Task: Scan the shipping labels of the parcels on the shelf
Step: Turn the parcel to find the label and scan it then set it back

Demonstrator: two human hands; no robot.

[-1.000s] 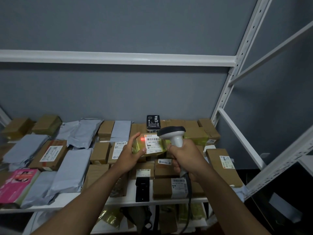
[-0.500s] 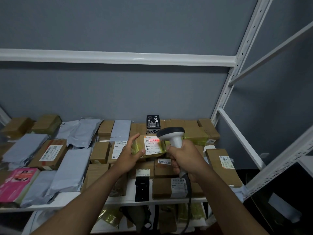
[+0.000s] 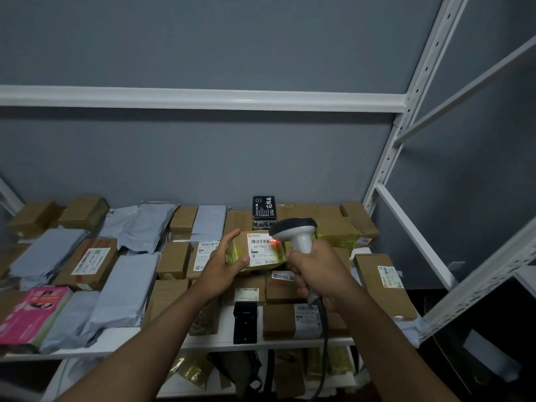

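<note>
Now two hands: left hand (image 3: 218, 268) gripping one parcel (image 3: 255, 250), right hand (image 3: 322, 274) clutching one scanner (image 3: 295, 236).

Grey-blue wall (image 3: 203, 158) sat behind white metal racking (image 3: 406, 91); perforated uprights, dim light, dark floor (image 3: 452, 338) at lower right.

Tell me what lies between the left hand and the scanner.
In the head view, the taped parcel lies there; the left hand grips it, its shipping label facing the scanner.
</note>
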